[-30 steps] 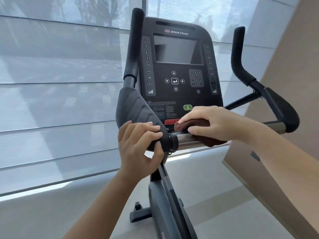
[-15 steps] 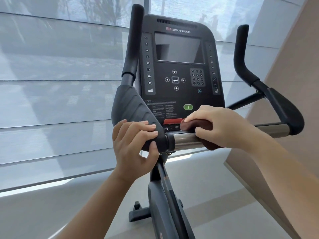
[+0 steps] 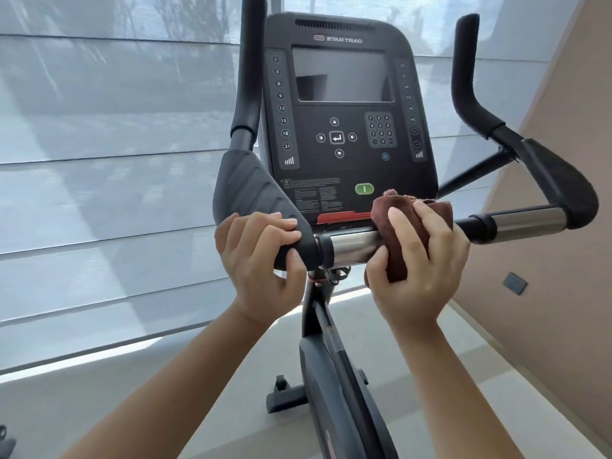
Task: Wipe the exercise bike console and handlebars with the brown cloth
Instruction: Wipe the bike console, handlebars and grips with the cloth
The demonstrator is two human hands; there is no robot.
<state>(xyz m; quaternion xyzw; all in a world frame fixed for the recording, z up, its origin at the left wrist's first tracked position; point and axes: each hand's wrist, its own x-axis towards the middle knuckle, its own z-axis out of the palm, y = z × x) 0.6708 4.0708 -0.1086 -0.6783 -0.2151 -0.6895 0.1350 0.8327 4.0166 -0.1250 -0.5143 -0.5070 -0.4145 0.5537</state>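
Observation:
The black exercise bike console (image 3: 344, 127) stands upright ahead with a dark screen and keypad. Below it runs the horizontal handlebar (image 3: 351, 245), with chrome sections and black padded elbow rests at both ends. My left hand (image 3: 261, 256) grips the black end of the left pad, fingers curled over it. My right hand (image 3: 420, 260) grips the brown cloth (image 3: 394, 220), which is wrapped around the bar's middle, just right of the left chrome section. Two black upright grips (image 3: 248, 61) rise on either side of the console.
Translucent window blinds (image 3: 116, 144) fill the left and back. A beige wall panel (image 3: 563, 260) slants along the right, close to the right handlebar end (image 3: 563, 183). The bike's frame and front foot (image 3: 284, 399) stand on a pale floor below.
My right hand has slid the cloth to the right along the bar and turned so its fingers wrap over the cloth from behind. The left hand keeps its hold on the pad.

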